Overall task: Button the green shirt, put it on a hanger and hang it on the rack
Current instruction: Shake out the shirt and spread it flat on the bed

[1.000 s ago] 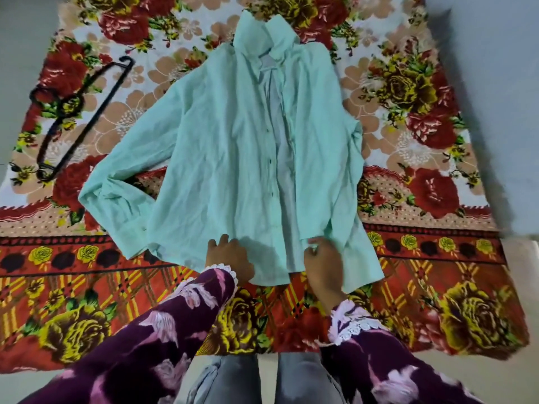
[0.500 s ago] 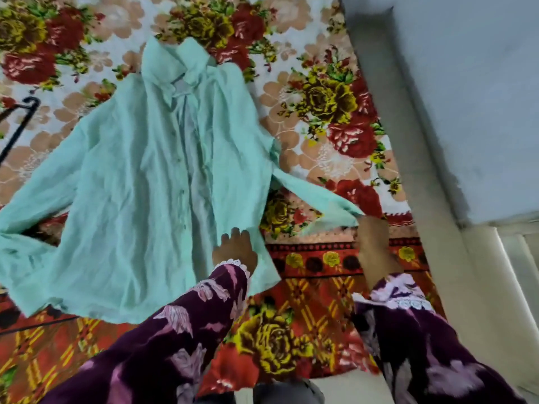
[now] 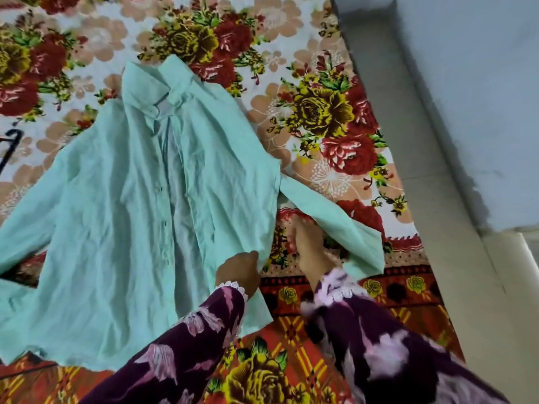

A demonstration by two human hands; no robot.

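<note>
While the green shirt (image 3: 122, 217) lay unbuttoned, front up, across the floral bedspread (image 3: 326, 118), the left hand (image 3: 237, 271) pressed its hem flat, grip relaxed, and the right hand (image 3: 309, 246) grasped the sleeve, apparently to spread it.

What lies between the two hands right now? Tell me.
In the head view, only a narrow strip of the floral bedsheet shows between the left hand, on the green shirt, and the right hand.

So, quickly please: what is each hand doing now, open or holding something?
Left hand: rests on the green shirt; fingers hidden, cannot be told.
Right hand: blurred beside the sleeve; cannot be told.
</note>
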